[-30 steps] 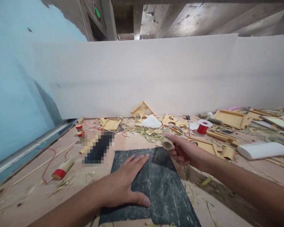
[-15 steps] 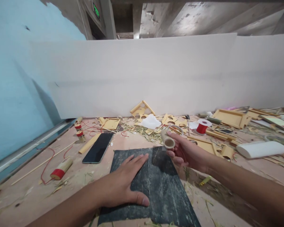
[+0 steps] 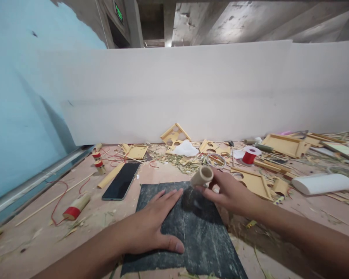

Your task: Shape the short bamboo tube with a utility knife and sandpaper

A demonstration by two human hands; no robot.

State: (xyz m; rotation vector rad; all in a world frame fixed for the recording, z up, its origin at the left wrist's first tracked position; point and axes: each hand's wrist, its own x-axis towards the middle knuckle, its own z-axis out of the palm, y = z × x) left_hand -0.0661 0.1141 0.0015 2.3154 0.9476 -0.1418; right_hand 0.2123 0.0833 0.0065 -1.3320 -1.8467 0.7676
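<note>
A dark, worn sheet that looks like sandpaper (image 3: pixel 209 240) lies on the table in front of me. My left hand (image 3: pixel 154 221) rests flat on its left half, fingers stretched out and thumb apart. Over the sheet's far right part, my right hand (image 3: pixel 228 190) grips a short bamboo tube (image 3: pixel 198 178) between thumb and fingers. The tube is tilted, its hollow end up and toward the right, its lower end close to the sheet; I cannot tell whether they touch. A dark shadow or worn patch lies below it.
Left of the sheet are a phone (image 3: pixel 121 181) and a red-banded bamboo piece (image 3: pixel 77 206) with red string. Behind lie wood shavings, cut-out yellow boards (image 3: pixel 253 182) and a red spool (image 3: pixel 249 155). A white roll (image 3: pixel 322 183) lies right. A white panel (image 3: pixel 174 93) stands behind.
My right hand has turned the bamboo tube so its open end points up, and lowered it slightly leftward over the dark sheet. My left hand has stayed in place.
</note>
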